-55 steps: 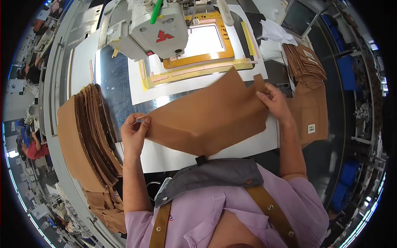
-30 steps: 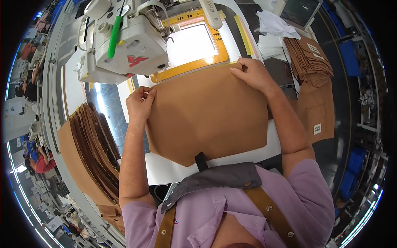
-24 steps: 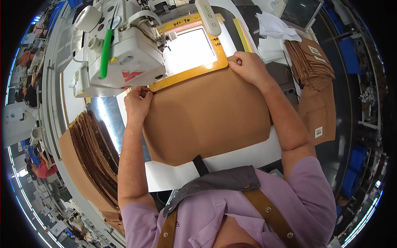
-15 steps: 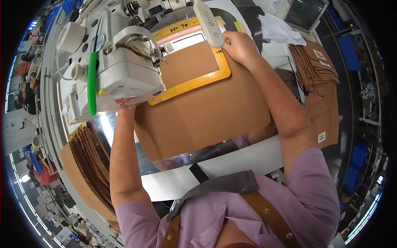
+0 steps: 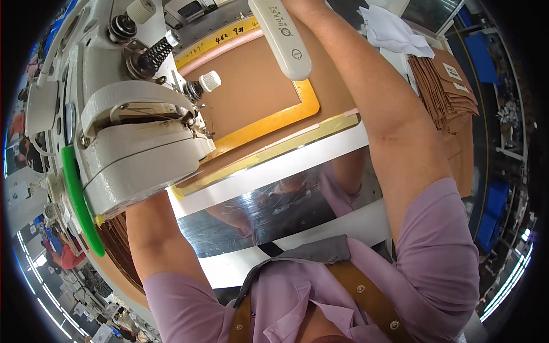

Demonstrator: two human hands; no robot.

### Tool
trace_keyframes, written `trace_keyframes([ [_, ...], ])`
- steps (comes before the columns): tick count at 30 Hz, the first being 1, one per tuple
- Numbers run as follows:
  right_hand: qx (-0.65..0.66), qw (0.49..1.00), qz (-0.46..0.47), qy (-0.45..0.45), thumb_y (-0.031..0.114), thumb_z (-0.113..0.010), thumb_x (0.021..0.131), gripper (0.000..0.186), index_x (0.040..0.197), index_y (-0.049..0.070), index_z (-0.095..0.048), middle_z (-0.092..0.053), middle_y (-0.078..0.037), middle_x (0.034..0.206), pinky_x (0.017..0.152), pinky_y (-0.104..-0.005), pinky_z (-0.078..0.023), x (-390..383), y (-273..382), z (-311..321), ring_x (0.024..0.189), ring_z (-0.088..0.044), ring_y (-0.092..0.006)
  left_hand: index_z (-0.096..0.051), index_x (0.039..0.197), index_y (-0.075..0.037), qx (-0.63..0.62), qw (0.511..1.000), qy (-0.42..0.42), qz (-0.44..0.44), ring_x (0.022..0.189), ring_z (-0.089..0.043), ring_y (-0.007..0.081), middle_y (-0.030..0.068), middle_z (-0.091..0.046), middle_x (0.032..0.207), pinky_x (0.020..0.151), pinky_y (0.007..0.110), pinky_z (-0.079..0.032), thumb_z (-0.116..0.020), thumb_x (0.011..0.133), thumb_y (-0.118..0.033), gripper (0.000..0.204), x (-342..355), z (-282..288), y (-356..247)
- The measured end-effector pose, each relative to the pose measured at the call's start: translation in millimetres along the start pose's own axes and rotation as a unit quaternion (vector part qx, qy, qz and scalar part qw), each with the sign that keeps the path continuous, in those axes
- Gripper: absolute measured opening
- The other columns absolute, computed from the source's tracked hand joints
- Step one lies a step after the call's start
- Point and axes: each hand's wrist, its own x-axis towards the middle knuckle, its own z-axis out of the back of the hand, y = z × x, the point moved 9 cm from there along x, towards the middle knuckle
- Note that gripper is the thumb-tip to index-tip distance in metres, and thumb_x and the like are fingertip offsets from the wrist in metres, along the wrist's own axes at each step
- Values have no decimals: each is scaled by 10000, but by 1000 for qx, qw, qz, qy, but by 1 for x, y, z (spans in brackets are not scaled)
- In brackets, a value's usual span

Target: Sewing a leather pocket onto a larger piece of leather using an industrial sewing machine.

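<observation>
A brown fabric piece (image 5: pixel 240 80) lies flat under the white sewing machine's head (image 5: pixel 143 131). Around the sewing area sits a yellow clamp frame (image 5: pixel 269 123), with the fabric showing inside it and along its outer edge. My right hand (image 5: pixel 303 7) is at the top edge beside a white oblong device (image 5: pixel 283 43); its fingers are cut off or hidden. My left forearm (image 5: pixel 157 228) runs behind the machine head, which hides the left hand completely.
A yellowish strip (image 5: pixel 274 150) edges the white board (image 5: pixel 331 146), in front of a shiny metal plate (image 5: pixel 263 206). Stacked brown pieces (image 5: pixel 437 91) and white cloth (image 5: pixel 394 34) lie at right. More brown pieces (image 5: pixel 117 240) stand at left. A green handle-like part (image 5: pixel 80 200) hangs on the machine.
The brown fabric has slid away from me, uncovering the yellowish strip, white board and metal plate. My right hand has moved farther away to the top edge. The view has shifted closer to the machine.
</observation>
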Motion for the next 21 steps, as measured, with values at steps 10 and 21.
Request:
trace_keyframes([
  [10,-33,996,39,74,306,-706,951,362,1231,78,-683,-698,-136,1194,942,-448,-509,-172,13,125,1100,-656,-320,-573,1382,-18,-67,990,77,102,1342,-504,389,237,-546,1453,1060,515,-443,-644,1021,-328,481,-81,-44,-221],
  [21,-131,976,50,169,443,-603,1005,647,1494,34,-491,-433,-142,1600,1255,-576,-177,-278,38,131,1540,-317,-290,-291,1632,-70,114,977,181,13,1581,-230,301,159,-301,1687,1266,544,-73,-379,1034,-610,811,-114,-36,-300],
])
